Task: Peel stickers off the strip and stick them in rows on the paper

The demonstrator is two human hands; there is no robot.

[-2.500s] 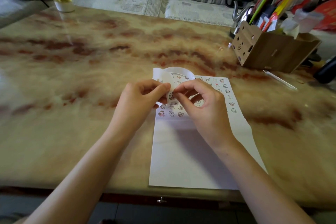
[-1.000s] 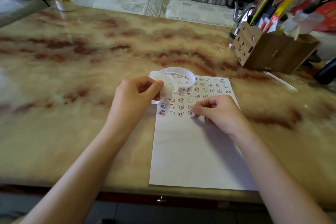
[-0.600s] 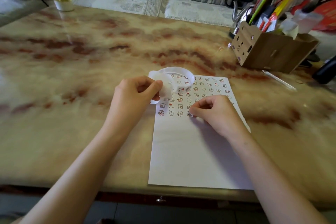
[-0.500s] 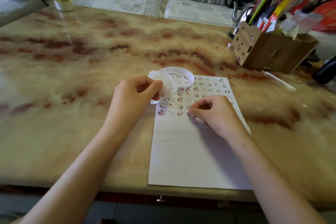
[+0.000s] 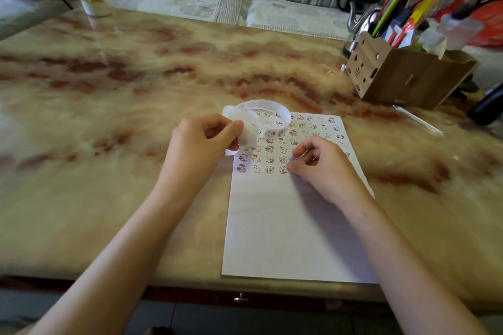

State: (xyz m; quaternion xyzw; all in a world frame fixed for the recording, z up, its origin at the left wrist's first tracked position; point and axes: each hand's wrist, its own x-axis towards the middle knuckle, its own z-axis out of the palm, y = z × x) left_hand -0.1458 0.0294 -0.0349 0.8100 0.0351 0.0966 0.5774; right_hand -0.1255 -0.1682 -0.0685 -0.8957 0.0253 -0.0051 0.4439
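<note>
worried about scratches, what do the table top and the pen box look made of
Table top: polished marble or an imitation, glossy with red-brown veining and reflections. Pen box: thin brown board, wood or cardboard, matte, with clean cut-out holes.

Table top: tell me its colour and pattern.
The table top is cream-beige marble with reddish-brown streaks; the head view shows it.

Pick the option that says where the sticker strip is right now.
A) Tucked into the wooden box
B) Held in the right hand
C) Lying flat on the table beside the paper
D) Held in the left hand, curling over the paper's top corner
D: the left hand pinches the curled strip, which loops over the upper left corner of the paper, while the right hand rests on the paper at the lowest sticker row.
</note>
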